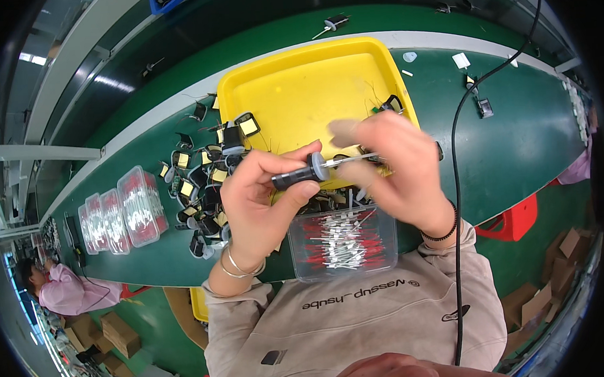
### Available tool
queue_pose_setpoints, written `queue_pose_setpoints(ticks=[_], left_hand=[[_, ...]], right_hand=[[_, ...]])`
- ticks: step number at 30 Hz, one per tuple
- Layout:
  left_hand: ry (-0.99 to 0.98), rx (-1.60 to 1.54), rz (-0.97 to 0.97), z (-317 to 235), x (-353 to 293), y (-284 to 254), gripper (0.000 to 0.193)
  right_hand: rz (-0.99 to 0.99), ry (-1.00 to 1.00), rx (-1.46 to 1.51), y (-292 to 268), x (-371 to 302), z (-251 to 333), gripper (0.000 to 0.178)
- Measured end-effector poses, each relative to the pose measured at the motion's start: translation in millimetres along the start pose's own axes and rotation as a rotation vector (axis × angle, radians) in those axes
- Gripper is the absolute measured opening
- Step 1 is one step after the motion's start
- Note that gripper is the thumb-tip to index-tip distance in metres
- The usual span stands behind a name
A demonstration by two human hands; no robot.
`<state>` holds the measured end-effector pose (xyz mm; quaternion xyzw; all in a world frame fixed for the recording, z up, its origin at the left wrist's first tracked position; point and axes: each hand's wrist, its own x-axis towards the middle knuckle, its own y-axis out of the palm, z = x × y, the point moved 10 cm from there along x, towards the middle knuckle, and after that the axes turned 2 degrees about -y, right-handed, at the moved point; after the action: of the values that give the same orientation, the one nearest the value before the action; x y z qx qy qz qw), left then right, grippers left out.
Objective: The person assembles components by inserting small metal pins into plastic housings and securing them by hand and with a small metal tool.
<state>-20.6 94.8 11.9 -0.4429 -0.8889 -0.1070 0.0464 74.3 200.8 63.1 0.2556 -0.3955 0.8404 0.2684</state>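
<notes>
My left hand (261, 187) grips a black cylindrical part with a grey collar (298, 176), held tilted between thumb and fingers. Thin pale leads (348, 159) run from the collar toward my right hand (402, 164). That hand is smeared by motion, its thumb and forefinger around the leads' far end; whether they pinch them cannot be made out. Below both hands stands a clear plastic box (299, 273) of red and white wire pieces. Behind them lies a yellow tray (297, 87), with a black part with wires (391, 105) near its right side.
Black housings with yellow pads (207, 176) pile up left of the tray. Several clear boxes of red and white wires (141, 202) stand farther left. A black cable (458, 182) hangs down at right, near my right wrist. Another person (77, 289) sits far left; a red stool (512, 220) is at right.
</notes>
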Motion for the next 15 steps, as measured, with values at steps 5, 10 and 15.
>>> queue_pose_setpoints(ticks=[5, 10, 15], left_hand=[[-0.048, -0.051, 0.071, 1, 14, 8, 0.021], [-0.048, -0.123, 0.061, 11, 29, 13, 0.018], [-0.148, -0.042, 0.006, 41, 98, 0, 0.018]], right_hand=[[0.023, 0.158, 0.337, -1, -3, -25, 0.011], [-0.069, 0.206, 0.389, -6, -6, -35, 0.007], [-0.305, 0.348, 0.333, -46, -9, -81, 0.021]])
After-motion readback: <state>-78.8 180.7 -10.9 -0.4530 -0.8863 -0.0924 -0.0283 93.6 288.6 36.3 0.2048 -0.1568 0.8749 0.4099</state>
